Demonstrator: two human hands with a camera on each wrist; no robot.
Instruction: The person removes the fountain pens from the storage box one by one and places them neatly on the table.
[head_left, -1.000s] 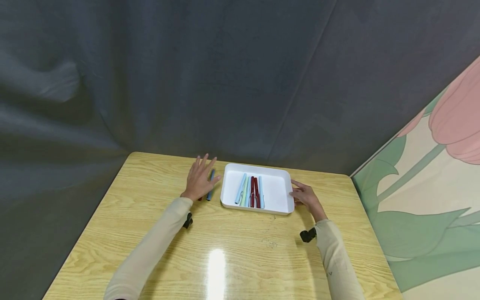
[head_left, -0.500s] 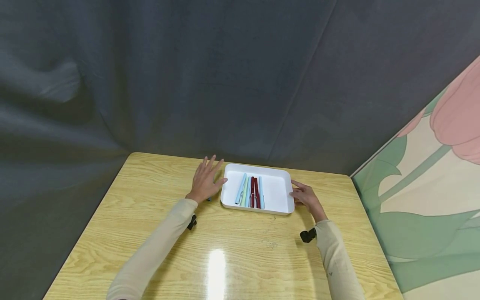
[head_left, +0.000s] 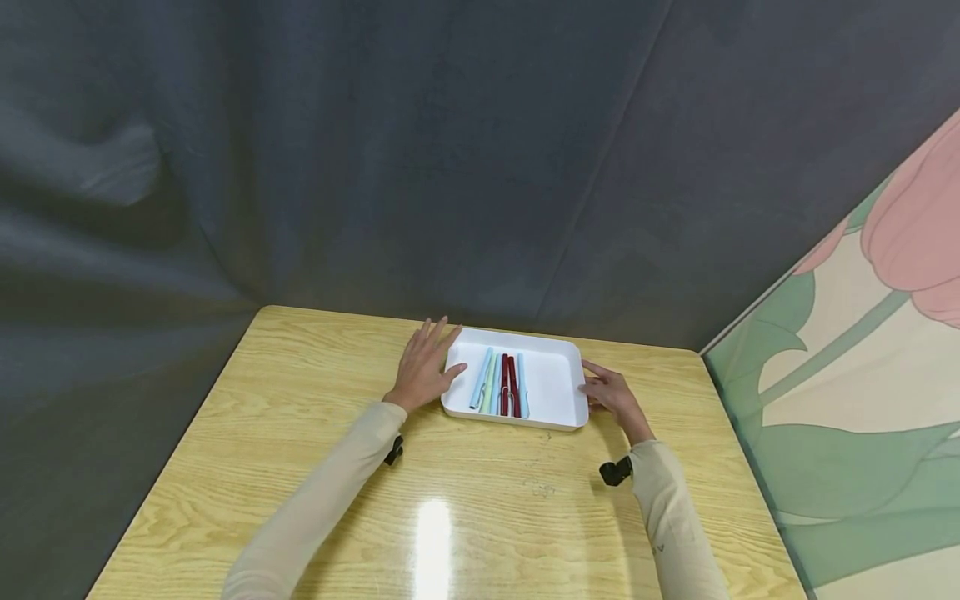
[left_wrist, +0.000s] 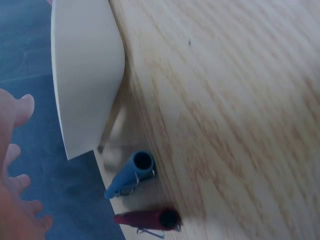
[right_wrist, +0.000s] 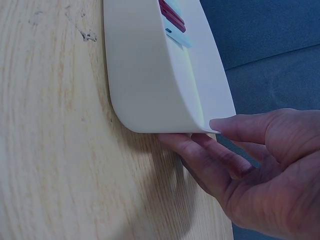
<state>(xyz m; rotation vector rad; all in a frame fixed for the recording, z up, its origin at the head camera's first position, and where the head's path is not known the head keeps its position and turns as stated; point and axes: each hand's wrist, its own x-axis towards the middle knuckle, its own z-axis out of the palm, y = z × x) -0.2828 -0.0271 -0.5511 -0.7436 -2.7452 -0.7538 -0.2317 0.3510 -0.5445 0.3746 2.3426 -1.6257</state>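
The white tray (head_left: 553,387) lies on the table. Inside it, side by side, are pens with wire clips: light blue (head_left: 522,385), pale green (head_left: 488,387) and dark red (head_left: 506,383). My right hand (head_left: 611,396) pinches the tray's right rim, thumb inside and fingers against the outer wall, as the right wrist view shows. Over the tray's left end hovers my left hand (head_left: 422,371), fingers spread and holding nothing. Beyond the tray's left end, in the left wrist view, a blue pen (left_wrist: 125,177) and a dark red pen (left_wrist: 145,218) lie on the table.
The wooden table (head_left: 487,517) extends toward me and to both sides. A dark grey curtain (head_left: 450,167) hangs behind its far edge. To the right is a surface with a flower pattern (head_left: 840,450).
My left hand has moved right, from above the loose pens to the tray's left rim, and hides those pens in the head view. My right hand keeps its place on the tray.
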